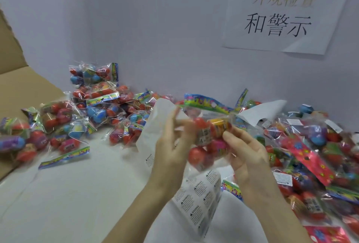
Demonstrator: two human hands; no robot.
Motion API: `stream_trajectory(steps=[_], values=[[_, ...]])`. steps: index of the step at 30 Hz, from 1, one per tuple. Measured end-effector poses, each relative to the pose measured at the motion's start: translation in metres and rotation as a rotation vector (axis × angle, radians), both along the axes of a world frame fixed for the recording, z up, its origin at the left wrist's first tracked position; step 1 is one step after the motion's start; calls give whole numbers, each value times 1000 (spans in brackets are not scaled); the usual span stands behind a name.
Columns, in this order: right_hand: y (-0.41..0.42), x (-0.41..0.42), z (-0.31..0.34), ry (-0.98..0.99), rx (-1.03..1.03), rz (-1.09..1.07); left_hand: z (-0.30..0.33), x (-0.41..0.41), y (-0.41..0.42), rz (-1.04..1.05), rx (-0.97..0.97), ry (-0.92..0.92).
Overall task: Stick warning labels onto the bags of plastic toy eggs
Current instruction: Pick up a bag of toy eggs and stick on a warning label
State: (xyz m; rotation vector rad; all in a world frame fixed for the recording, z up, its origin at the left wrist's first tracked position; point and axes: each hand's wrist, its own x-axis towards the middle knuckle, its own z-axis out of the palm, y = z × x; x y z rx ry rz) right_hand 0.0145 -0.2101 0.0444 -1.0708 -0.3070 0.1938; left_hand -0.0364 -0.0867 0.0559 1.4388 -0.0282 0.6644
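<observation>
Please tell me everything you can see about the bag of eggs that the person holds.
The held bag is clear, crinkly plastic with a colourful header strip on top. Inside show red, pink and yellow-orange toy eggs. It hangs raised above the white table; the right hand grips it from the right, the left hand touches its left side.

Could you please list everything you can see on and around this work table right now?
Held bag of toy eggs: one, clear with red, yellow and pink eggs, between both hands at centre.
Label sheet: one, white with rows of warning labels, hanging below the held bag.
Backing sheet: one, white, mostly bare, behind the left hand.
Left pile of bags: many, multicoloured, far left of table.
Right pile of bags: many, some showing white labels, right side.
Cardboard box: one, brown, left edge.
Paper sign: one, white with black characters, on the wall.
Table: white.
Left hand: holds the bag.
Right hand: fingers on the bag.
</observation>
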Motion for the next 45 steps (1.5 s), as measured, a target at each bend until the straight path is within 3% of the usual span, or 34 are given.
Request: stream_trajectory(steps=[3, 8, 14, 20, 28, 37, 42, 45], values=[[-1, -2, 3, 5, -2, -118, -2, 6, -3, -74, 153, 62], [-2, -7, 8, -104, -167, -32, -13, 10, -1, -211, 68, 28], [0, -10, 6, -219, -257, -115, -32, 7, 0, -38, 189, -3], [3, -13, 7, -206, -222, -45, -31, 8, -2, 37, 37, -3], [6, -11, 4, -136, -115, -134, -27, 3, -4, 0, 23, -39], [10, -13, 1, -161, -241, -67, -24, 0, -7, -122, 40, -8], [12, -13, -1, -143, -353, -81, -30, -3, -13, -120, 160, 10], [10, -12, 1, -156, -352, -49, -26, -2, -12, -111, 100, 1]])
